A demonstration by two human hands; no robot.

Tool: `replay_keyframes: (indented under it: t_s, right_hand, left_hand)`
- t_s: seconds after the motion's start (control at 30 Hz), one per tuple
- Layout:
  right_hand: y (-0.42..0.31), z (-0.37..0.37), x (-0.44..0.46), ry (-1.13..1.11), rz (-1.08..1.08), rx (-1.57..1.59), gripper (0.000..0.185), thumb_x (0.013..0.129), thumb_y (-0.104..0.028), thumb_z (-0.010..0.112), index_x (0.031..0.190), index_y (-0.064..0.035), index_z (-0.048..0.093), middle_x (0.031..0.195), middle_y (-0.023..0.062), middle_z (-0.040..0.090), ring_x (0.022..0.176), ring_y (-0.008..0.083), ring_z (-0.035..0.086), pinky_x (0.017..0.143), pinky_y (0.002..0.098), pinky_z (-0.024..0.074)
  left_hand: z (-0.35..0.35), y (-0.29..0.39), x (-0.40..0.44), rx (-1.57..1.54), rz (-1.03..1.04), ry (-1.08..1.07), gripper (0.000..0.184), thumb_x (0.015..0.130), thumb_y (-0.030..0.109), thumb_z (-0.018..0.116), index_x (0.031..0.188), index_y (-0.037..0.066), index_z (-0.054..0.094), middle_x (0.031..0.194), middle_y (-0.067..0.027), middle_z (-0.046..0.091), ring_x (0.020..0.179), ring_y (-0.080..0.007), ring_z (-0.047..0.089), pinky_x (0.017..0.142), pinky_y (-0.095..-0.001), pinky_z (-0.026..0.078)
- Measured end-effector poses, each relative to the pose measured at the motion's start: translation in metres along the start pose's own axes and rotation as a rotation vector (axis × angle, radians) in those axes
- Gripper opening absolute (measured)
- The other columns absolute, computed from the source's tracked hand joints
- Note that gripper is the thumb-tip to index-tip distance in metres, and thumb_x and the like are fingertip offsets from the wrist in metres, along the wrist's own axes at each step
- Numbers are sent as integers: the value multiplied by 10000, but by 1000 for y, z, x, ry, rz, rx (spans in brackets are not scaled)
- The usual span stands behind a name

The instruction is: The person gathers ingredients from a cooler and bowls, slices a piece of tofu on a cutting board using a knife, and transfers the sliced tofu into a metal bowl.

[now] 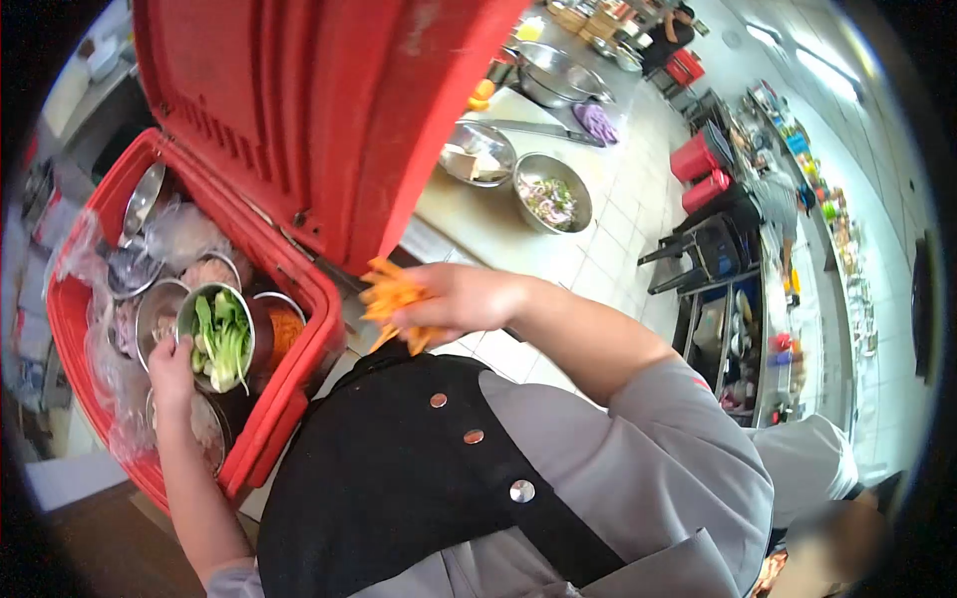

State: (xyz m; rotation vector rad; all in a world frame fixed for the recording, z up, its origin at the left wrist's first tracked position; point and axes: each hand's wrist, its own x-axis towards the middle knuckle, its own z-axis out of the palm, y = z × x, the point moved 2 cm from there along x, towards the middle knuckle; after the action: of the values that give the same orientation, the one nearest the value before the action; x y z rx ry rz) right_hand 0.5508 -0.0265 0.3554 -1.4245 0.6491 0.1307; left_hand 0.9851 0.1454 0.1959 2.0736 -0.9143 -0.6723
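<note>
My left hand (171,367) grips the rim of a metal bowl that holds green leafy vegetables (221,334), over the open red cooler (324,324). A bunch of orange strips (392,299), like cut carrot, is held in my right hand (449,301), in front of my apron and to the right of the cooler. Beside the greens, a metal container of shredded orange food (285,334) sits inside the cooler. Other metal bowls and clear plastic bags lie around them.
The cooler's raised red lid (329,110) stands beyond the bowls. On the counter are a bowl of chopped vegetables (550,199), another metal bowl (480,157) and a large knife (528,129). Black chairs (708,249) and several people are farther right.
</note>
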Motion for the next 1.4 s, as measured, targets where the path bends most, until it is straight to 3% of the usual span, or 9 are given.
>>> replay_keyframes:
  t_s: [0.27, 0.47, 0.63, 0.73, 0.87, 1.0, 1.13, 1.27, 1.4]
  right_hand:
    - [20, -165, -150, 964, 95, -533, 270, 974, -302, 642, 1153, -101, 666, 823, -22, 619, 676, 56, 530, 573, 249, 437]
    - [77, -246, -119, 907, 297, -792, 422, 888, -317, 703, 1176, -16, 637, 900, 120, 714, 755, 233, 668, 698, 379, 533]
    - [84, -276, -119, 1118, 135, -902, 320, 884, -351, 667, 1047, -84, 737, 920, 188, 736, 854, 342, 703, 794, 440, 544]
    - [80, -280, -113, 1023, 216, -963, 331, 908, -348, 651, 1024, -49, 730, 908, 196, 731, 820, 326, 706, 762, 436, 542]
    - [83, -278, -110, 1047, -133, -929, 268, 896, -250, 667, 1040, -30, 719, 934, 142, 746, 867, 247, 712, 794, 373, 541]
    - [67, -272, -113, 1169, 91, -1000, 270, 881, -275, 707, 965, -20, 727, 814, 126, 731, 746, 199, 692, 724, 351, 533]
    - [78, -274, -114, 1161, -204, -889, 327, 895, -330, 713, 915, -3, 720, 783, 132, 717, 716, 188, 671, 684, 356, 519]
    - [58, -246, -130, 1384, 202, -739, 313, 913, -314, 691, 995, -17, 744, 851, 143, 740, 750, 196, 677, 711, 374, 532]
    - [99, -232, -135, 1216, -70, -950, 284, 935, -209, 580, 1139, -66, 717, 1112, 197, 699, 1035, 382, 662, 926, 427, 526]
  left_hand:
    - [33, 38, -13, 196, 90, 31, 251, 929, 195, 624, 888, -42, 698, 743, -115, 664, 682, -189, 594, 685, -371, 480]
    - [61, 61, -12, 448, 109, -7, 249, 902, 171, 610, 874, -64, 685, 746, -207, 663, 700, -291, 645, 711, -431, 487]
    - [74, 47, 2, 699, 242, -21, 279, 872, 178, 575, 984, -35, 716, 964, -307, 685, 947, -465, 661, 843, -533, 513]
    - [79, 46, -1, 732, 149, 19, 322, 894, 237, 615, 1076, -14, 705, 1056, -286, 689, 1006, -442, 667, 870, -520, 527]
    - [83, 56, -1, 872, -58, -107, 274, 873, 154, 577, 1013, -25, 730, 1060, -270, 705, 1003, -401, 696, 858, -493, 559]
    - [108, -1, 27, 1041, 6, -276, 249, 836, 92, 612, 1025, -8, 740, 1076, -256, 711, 1012, -386, 700, 881, -459, 559]
    - [97, 41, -1, 1053, -19, -447, 320, 879, 192, 573, 1076, -14, 719, 1110, -263, 697, 1039, -395, 686, 896, -469, 546]
    - [82, 99, -17, 805, 77, -179, 455, 963, 367, 508, 1108, -28, 681, 1074, -309, 678, 1063, -454, 650, 921, -524, 503]
    - [53, 140, -2, 211, 280, 84, 412, 1000, 301, 588, 1248, -24, 638, 1022, -213, 725, 931, -313, 709, 826, -382, 542]
